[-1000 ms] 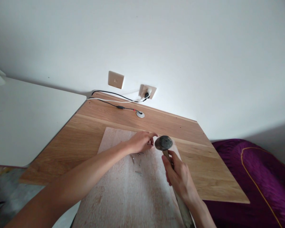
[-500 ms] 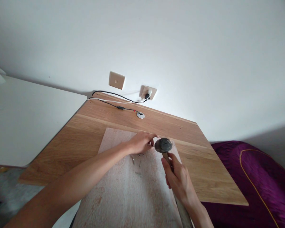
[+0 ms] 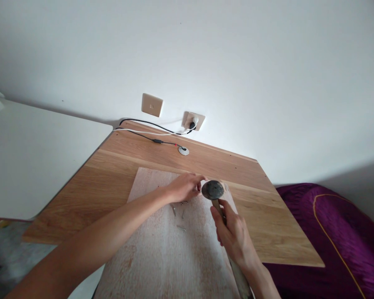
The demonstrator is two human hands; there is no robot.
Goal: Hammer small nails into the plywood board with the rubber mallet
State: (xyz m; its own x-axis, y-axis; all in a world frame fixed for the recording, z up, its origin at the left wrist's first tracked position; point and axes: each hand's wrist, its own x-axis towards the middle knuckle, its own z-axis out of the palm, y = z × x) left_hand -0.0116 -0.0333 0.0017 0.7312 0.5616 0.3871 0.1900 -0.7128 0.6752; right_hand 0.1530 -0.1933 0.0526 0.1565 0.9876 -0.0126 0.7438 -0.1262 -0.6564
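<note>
My right hand [image 3: 235, 232] is wrapped around the wooden handle of a mallet [image 3: 213, 189], whose dark, rounded head is raised over the far right part of a pale wooden board [image 3: 162, 257]. Just left of that head, my left hand [image 3: 187, 187] rests at the board's far end. Its thumb and fingers are pinched together; whatever is between them is too small and hidden to make out. Several thin metal nails [image 3: 181, 227] lie loose on the board, below my left hand.
The board lies on a wooden desktop [image 3: 286, 232]. At the back, black and white cables [image 3: 149, 133] run to a wall socket [image 3: 195, 121] and a round grommet [image 3: 183, 150]. A white tabletop [image 3: 46, 158] adjoins on the left; purple fabric [image 3: 345, 232] is at the right.
The mallet's head has shifted very slightly left relative to my left hand. The whole view has moved a little; both hands keep their grips.
</note>
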